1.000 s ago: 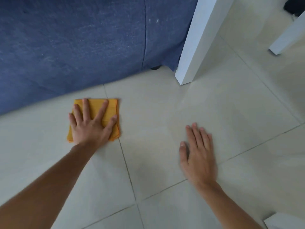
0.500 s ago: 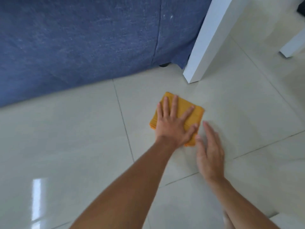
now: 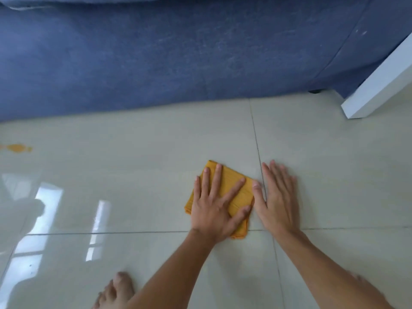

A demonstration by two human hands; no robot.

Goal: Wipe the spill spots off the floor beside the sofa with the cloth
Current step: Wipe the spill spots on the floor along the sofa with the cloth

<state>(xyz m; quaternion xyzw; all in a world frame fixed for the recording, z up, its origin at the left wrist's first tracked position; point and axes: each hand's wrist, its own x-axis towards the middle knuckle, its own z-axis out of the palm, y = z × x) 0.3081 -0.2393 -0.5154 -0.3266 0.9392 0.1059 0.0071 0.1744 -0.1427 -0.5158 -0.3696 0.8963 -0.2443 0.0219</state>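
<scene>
2 hands flat on the floor here; the left hand point(image 3: 215, 207) is spread wide open, palm down, pressing on the cloth point(image 3: 231, 190), fingers fanned across it rather than gripping it; the right hand point(image 3: 277, 198) is also open and flat, palm on bare tile just beside the cloth, its thumb right at the cloth's right edge, touching or nearly so, hard to say which.

The cloth is orange-yellow, folded into a rough square, sitting a bit diagonal on the floor point(image 3: 145, 175); its bottom corner pokes out below the left hand and lies right at a grout line that runs across; another grout line runs up and away under the right hand.

Floor is pale glossy tile, with bright window reflections on the left side. Way over at the left edge there's 1 orange spill spot point(image 3: 16, 148), a smeary blob with little tails, well apart from the cloth.

The blue sofa point(image 3: 178, 52) fills the whole top of the view, its bottom edge meeting the tile beyond the hands; a white leg point(image 3: 379, 85) of some furniture slants down at the right. A bare foot point(image 3: 116, 291) shows at the bottom left.
</scene>
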